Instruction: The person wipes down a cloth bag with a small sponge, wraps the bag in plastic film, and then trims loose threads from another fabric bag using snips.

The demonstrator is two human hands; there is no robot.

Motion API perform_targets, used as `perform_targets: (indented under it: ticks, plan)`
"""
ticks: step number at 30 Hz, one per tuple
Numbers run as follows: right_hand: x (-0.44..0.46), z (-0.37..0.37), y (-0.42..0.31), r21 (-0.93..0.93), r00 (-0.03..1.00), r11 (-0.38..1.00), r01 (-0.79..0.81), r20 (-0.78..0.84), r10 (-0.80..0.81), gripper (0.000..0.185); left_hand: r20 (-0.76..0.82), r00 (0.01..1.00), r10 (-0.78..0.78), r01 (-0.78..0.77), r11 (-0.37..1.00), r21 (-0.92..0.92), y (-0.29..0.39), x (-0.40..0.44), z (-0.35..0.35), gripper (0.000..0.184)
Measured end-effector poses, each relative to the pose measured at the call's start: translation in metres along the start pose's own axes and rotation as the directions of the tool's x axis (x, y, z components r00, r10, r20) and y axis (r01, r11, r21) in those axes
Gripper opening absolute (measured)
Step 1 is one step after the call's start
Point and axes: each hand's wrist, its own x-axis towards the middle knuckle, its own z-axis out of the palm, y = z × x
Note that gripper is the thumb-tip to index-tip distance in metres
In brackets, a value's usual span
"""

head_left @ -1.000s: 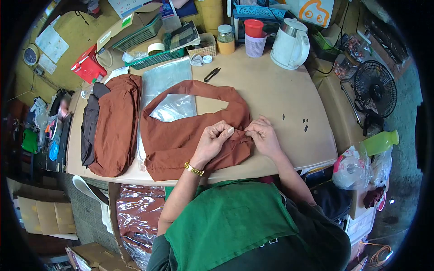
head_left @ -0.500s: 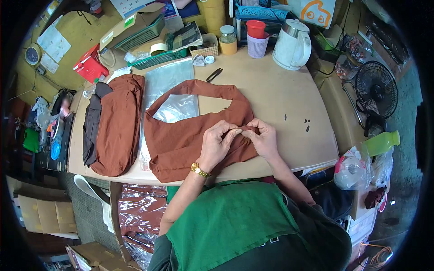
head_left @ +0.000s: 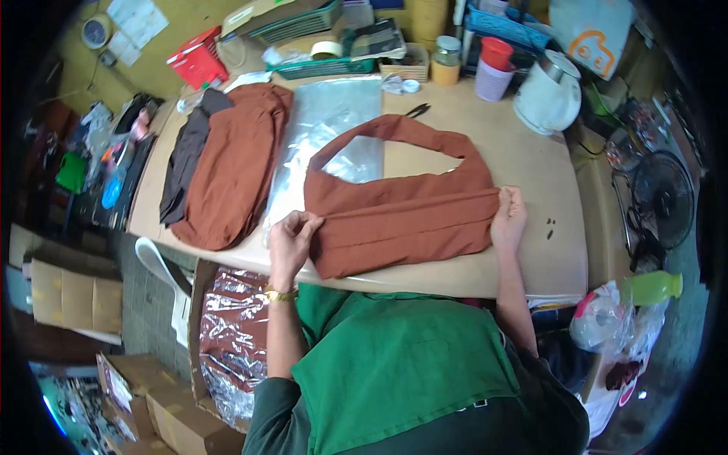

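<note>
A rust-brown cloth bag with a wide shoulder strap lies on the table in front of me, its strap looped toward the far side. Its body is stretched flat, with a straight fold line running across it. My left hand, with a gold watch on the wrist, pinches the bag's left edge at the fold. At the opposite edge my right hand is closed on the cloth. A stack of brown bags with a dark cloth beside it lies to the left.
Clear plastic sleeves lie partly under the bag. Black thread snips sit beyond the strap. Baskets, a jar, cups and a white kettle line the back. A box of plastic-wrapped brown goods stands below the table's front edge.
My hands have moved apart from the bunched cloth at the middle to the bag's two side edges. The bag's body is now pulled flat and folded. The camera view has shifted.
</note>
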Motion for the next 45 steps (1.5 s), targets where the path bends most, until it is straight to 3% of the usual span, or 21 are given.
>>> perform_targets:
  ticks: [1,3,6,11,12,14,16,17,19,20,23,25,29,30,31,34,39,40,42,43,45]
  plan:
    - [0.003,0.0,0.003,0.01,1.0,1.0,0.003,0.02,-0.003,0.026,-0.1,0.992,0.073,-0.061,0.992,0.111,0.001,-0.002,0.004,0.015]
    - [0.008,0.0,0.006,-0.366,0.996,0.928,0.066,0.086,-0.036,0.026,-0.221,0.941,0.257,-0.2,0.947,0.253,0.0,0.001,0.012,0.026]
    - [0.018,0.004,-0.001,-0.311,0.992,0.95,-0.025,0.107,0.061,0.028,-0.281,0.934,0.218,-0.109,0.927,0.358,0.003,0.009,0.019,0.031]
    - [0.033,0.001,0.0,-0.255,0.999,0.966,0.051,0.032,-0.044,0.032,-0.223,0.898,0.378,-0.3,0.899,0.318,-0.01,0.036,0.021,0.027]
    - [0.036,-0.007,0.007,-0.184,0.998,0.982,0.038,-0.045,-0.047,0.034,-0.23,0.935,0.269,-0.196,0.935,0.296,-0.004,0.028,0.015,0.029]
    - [0.03,-0.046,-0.005,-0.292,0.994,0.954,-0.073,0.06,0.095,0.037,-0.228,0.96,0.161,-0.088,0.95,0.3,-0.013,0.014,0.003,0.035]
    - [0.013,-0.071,-0.012,-0.559,0.837,0.798,-0.227,0.306,0.453,0.038,-0.146,0.988,0.045,0.008,0.938,0.347,-0.008,-0.008,-0.006,0.037]
    - [0.0,-0.075,-0.015,-0.566,0.839,0.791,-0.233,0.293,0.458,0.038,-0.135,0.991,0.016,0.025,0.956,0.293,-0.015,-0.014,-0.005,0.037]
    - [-0.024,-0.068,-0.023,-0.595,0.907,0.792,0.136,0.397,0.143,0.039,-0.123,0.992,-0.017,0.045,0.971,0.236,-0.023,-0.016,0.006,0.036]
    - [-0.027,-0.063,-0.024,-0.598,0.905,0.79,0.135,0.398,0.146,0.039,-0.208,0.975,0.077,-0.029,0.974,0.225,-0.022,-0.016,0.016,0.034]
    - [-0.033,-0.046,-0.017,-0.536,0.867,0.844,0.001,0.421,0.266,0.029,-0.315,0.924,0.217,-0.153,0.964,0.215,-0.019,-0.007,0.035,0.03]
    - [-0.032,-0.034,-0.008,0.143,0.87,0.918,-0.37,0.4,0.288,0.019,-0.339,0.84,0.423,-0.324,0.893,0.312,-0.026,0.009,0.041,0.027]
    - [-0.026,-0.068,-0.007,0.219,0.867,0.892,-0.395,0.411,0.283,0.019,-0.501,0.822,0.273,-0.325,0.945,-0.019,-0.043,0.025,0.034,0.027]
    - [-0.024,-0.088,0.001,0.078,0.87,0.93,-0.36,0.387,0.304,0.019,-0.438,0.873,0.213,-0.216,0.975,0.042,-0.046,0.026,0.017,0.027]
    - [-0.02,-0.097,0.002,-0.066,0.876,0.947,-0.315,0.362,0.317,0.02,-0.451,0.845,0.286,-0.291,0.955,0.059,-0.036,0.025,0.017,0.028]
    - [-0.01,-0.092,-0.007,-0.012,0.948,0.997,-0.076,0.308,0.076,0.024,-0.409,0.827,0.386,-0.35,0.922,0.163,-0.016,0.017,0.013,0.027]
    - [-0.024,-0.014,-0.024,-0.017,0.984,0.999,0.049,0.173,-0.046,0.014,-0.327,0.817,0.475,-0.273,0.818,0.507,-0.031,0.014,0.016,0.023]
    - [-0.023,-0.007,-0.017,-0.015,0.984,0.999,0.05,0.173,-0.047,0.014,-0.362,0.826,0.432,-0.297,0.88,0.37,-0.031,0.015,0.021,0.021]
    - [-0.017,0.01,-0.004,0.051,0.914,0.958,-0.283,0.317,0.253,0.017,-0.396,0.835,0.382,-0.313,0.922,0.23,-0.028,0.016,0.026,0.02]
    - [-0.013,0.015,-0.002,0.186,0.948,0.958,-0.221,0.272,0.166,0.019,-0.451,0.806,0.384,-0.315,0.922,0.225,-0.025,0.018,0.025,0.019]
    - [-0.011,0.016,-0.007,0.139,0.954,0.975,-0.174,0.269,0.132,0.018,-0.528,0.743,0.41,-0.382,0.909,0.168,-0.024,0.028,0.024,0.014]
